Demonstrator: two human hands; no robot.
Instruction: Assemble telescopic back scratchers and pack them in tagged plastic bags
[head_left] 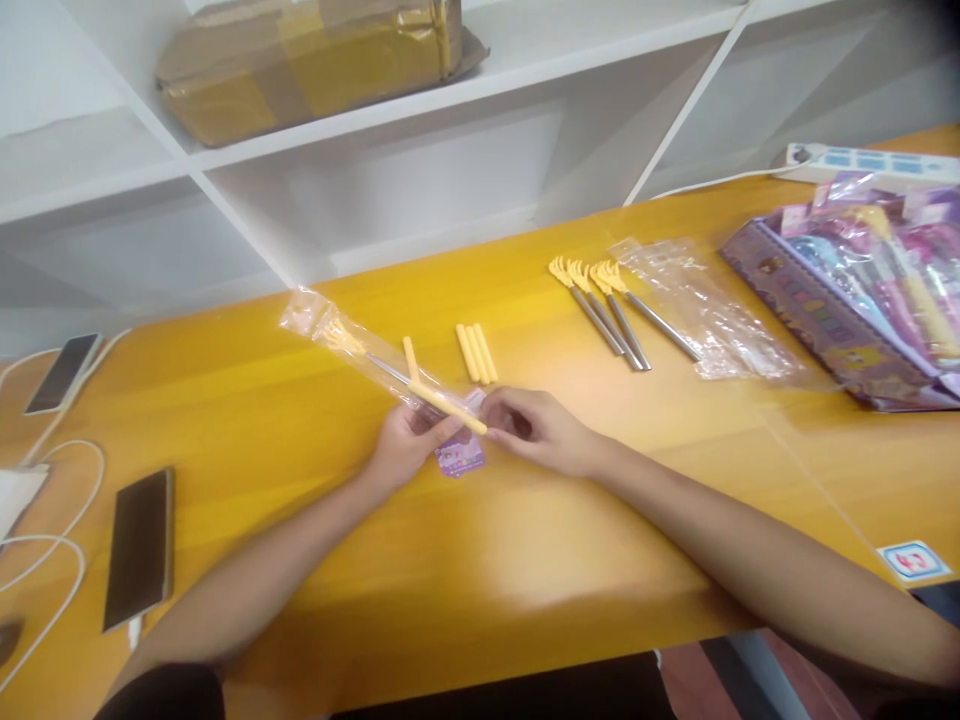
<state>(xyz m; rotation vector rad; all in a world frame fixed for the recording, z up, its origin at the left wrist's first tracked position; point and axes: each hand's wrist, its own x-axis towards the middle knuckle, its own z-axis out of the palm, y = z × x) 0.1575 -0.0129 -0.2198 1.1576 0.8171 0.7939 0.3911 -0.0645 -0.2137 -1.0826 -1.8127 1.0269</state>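
A back scratcher [442, 400] with a yellow claw head, metal rod and yellow handle lies slantwise in a clear plastic bag [304, 312]. My left hand [409, 445] is closed around the lower part of the bag, thumb on top. The fingers of my right hand [536, 430] pinch at the bag's lower end, beside the handle tip. A purple printed card [461, 455] shows beneath the handle between both hands. Just beyond lie a loose yellow handle [410, 360], partly hidden by the bag, and several yellow handles [476, 353] side by side.
Several scratcher rods with claw heads [600, 310] lie at the back right beside clear bags [712, 310]. A purple display box [817, 310] holds packaged items. Two phones [139, 550] and white cables are on the left. White shelving [420, 180] with a taped carton [315, 65] borders the table.
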